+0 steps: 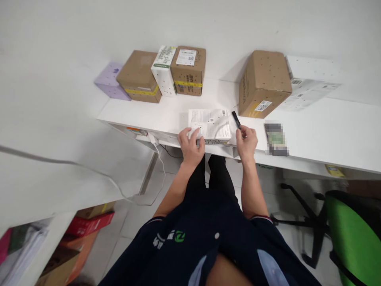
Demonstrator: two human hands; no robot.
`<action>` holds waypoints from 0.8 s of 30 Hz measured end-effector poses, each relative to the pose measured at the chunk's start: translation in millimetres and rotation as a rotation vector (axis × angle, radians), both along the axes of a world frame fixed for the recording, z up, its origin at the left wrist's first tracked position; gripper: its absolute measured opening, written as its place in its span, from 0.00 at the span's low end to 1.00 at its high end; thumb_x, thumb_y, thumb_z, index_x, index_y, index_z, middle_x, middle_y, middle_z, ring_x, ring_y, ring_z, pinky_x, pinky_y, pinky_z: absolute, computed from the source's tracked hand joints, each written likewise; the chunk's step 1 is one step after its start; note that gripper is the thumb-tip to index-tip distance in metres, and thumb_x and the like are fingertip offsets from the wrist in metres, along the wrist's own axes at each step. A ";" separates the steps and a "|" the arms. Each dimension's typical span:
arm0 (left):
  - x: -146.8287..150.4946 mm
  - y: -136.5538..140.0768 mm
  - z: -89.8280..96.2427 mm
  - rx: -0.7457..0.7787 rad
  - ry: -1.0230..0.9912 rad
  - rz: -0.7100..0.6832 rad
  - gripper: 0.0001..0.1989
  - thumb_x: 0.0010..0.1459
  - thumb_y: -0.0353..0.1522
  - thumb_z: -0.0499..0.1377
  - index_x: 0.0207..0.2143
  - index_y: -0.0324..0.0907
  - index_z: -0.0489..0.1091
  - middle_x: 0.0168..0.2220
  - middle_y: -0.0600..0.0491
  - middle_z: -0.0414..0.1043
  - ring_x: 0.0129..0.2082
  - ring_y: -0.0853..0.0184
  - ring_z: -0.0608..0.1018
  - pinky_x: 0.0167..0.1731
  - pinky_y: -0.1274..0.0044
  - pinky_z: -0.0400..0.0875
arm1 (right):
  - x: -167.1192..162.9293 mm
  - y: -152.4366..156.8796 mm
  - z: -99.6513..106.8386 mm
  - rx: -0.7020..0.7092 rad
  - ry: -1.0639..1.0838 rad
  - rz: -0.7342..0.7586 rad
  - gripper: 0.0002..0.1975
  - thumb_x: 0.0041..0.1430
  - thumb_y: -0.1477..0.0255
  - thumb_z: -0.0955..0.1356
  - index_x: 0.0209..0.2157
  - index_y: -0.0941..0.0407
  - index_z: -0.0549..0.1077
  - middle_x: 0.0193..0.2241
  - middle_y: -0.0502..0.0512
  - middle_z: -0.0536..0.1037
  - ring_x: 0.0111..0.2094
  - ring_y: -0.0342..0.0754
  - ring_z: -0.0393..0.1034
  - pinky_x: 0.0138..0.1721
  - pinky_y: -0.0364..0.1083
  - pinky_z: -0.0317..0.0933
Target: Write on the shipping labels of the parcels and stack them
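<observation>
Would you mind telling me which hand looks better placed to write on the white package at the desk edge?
Probably the right hand: it already holds the black pen, tip end just beside the white package. The left hand rests on the package's near left corner, seemingly steadying it, and holds no tool.

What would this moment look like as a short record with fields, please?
Left hand: left hand rests on the white box, fingers on its near left corner
Right hand: right hand holds a black pen, grip closed around it
White box: lies flat at the white table front edge, printed label up
Behind: large brown box to the right; lilac box far left
Floor: green chair at right
</observation>
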State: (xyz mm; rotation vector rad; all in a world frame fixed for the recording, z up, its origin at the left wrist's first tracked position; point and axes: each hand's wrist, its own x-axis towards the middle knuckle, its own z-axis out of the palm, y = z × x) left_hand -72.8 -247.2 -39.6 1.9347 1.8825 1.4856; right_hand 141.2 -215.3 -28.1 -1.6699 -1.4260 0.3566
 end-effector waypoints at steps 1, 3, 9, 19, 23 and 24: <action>6.9 -0.8 1.4 0.030 0.051 -0.040 0.17 0.64 0.40 0.54 0.47 0.40 0.74 0.50 0.40 0.67 0.55 0.53 0.68 0.59 0.57 0.61 | 6.6 7.6 2.8 -0.042 -0.099 -0.034 0.21 0.61 0.61 0.64 0.48 0.61 0.76 0.42 0.65 0.76 0.41 0.54 0.71 0.50 0.57 0.65; 20.5 -1.4 3.5 0.032 0.114 -0.146 0.15 0.64 0.38 0.53 0.45 0.42 0.76 0.49 0.41 0.71 0.54 0.53 0.70 0.58 0.58 0.63 | 16.2 21.4 8.2 -0.199 -0.277 -0.070 0.20 0.61 0.63 0.65 0.48 0.62 0.75 0.43 0.68 0.76 0.43 0.58 0.72 0.51 0.59 0.63; 42.5 4.7 7.3 -0.108 0.219 -0.180 0.26 0.66 0.47 0.49 0.56 0.40 0.71 0.60 0.38 0.68 0.58 0.47 0.68 0.57 0.56 0.62 | 19.6 34.6 16.3 -0.616 -0.537 -0.035 0.16 0.63 0.67 0.64 0.45 0.63 0.75 0.43 0.75 0.78 0.46 0.64 0.74 0.46 0.57 0.64; 40.3 17.8 22.7 -0.225 0.318 -0.184 0.30 0.65 0.52 0.48 0.55 0.41 0.70 0.60 0.38 0.69 0.55 0.46 0.70 0.51 0.58 0.63 | 11.4 15.7 40.8 0.049 0.289 -0.006 0.09 0.60 0.62 0.66 0.36 0.53 0.65 0.22 0.46 0.73 0.21 0.43 0.67 0.26 0.44 0.64; 42.9 16.7 28.0 -0.281 0.396 -0.177 0.29 0.65 0.49 0.50 0.59 0.39 0.68 0.61 0.37 0.67 0.54 0.45 0.70 0.49 0.57 0.63 | -20.9 27.6 55.7 0.141 0.516 0.213 0.09 0.62 0.60 0.63 0.37 0.51 0.65 0.23 0.44 0.71 0.21 0.40 0.66 0.25 0.42 0.63; 42.9 16.4 28.4 -0.283 0.417 -0.176 0.30 0.65 0.49 0.50 0.59 0.38 0.67 0.61 0.37 0.67 0.54 0.46 0.70 0.49 0.58 0.63 | -28.4 32.9 56.6 0.124 0.525 0.254 0.10 0.62 0.60 0.63 0.38 0.51 0.66 0.24 0.45 0.72 0.22 0.40 0.67 0.26 0.42 0.64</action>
